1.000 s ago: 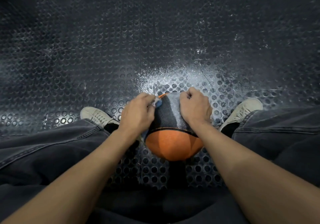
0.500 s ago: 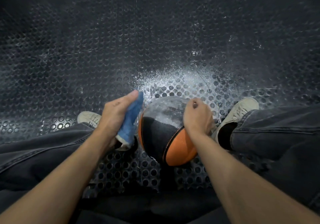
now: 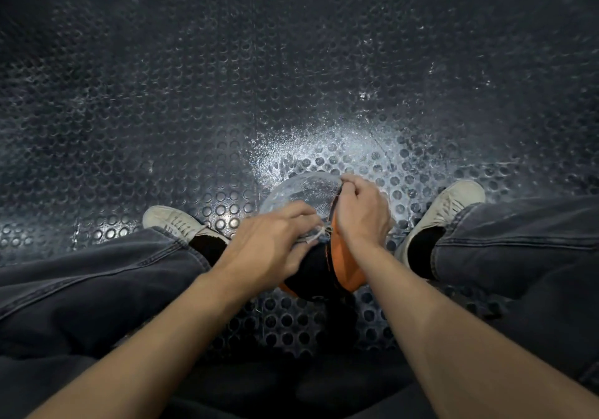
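Left hand (image 3: 272, 240) is back on the ball (image 3: 301, 192) now. Half a second ago it was swung out toward 9 o'clock with the blue cloth lifted clear.

Going from my lap outward: both forearms run up toward 12 o'clock and meet over the ball, hands nearly touching. The left one comes in from about 8 o'clock and lies across the near-left face. It looks like the cloth (image 3: 319, 236) is caught between fingers and thumb, though only a frayed pale scrap pokes out and it's blurry. The right hand (image 3: 361, 214) comes from 5 o'clock and sits on the upper right side, fingers curled tight against it, bracing it.

The ball sits dead ahead on the studded floor (image 3: 227, 94), between the left shoe (image 3: 171, 221) at 9 and the right shoe (image 3: 450, 201) at 3. Its dark seam runs roughly 12 to 6. The orange panel (image 3: 348, 269) faces 5 o'clock, and the sudsy wet cap faces 12.

So my guess is the next wipe goes away from me, left hand pushing up toward 12 over that wet cap while the right stops the roll. Past the ball at 12 there's a shiny splash patch (image 3: 324, 146).
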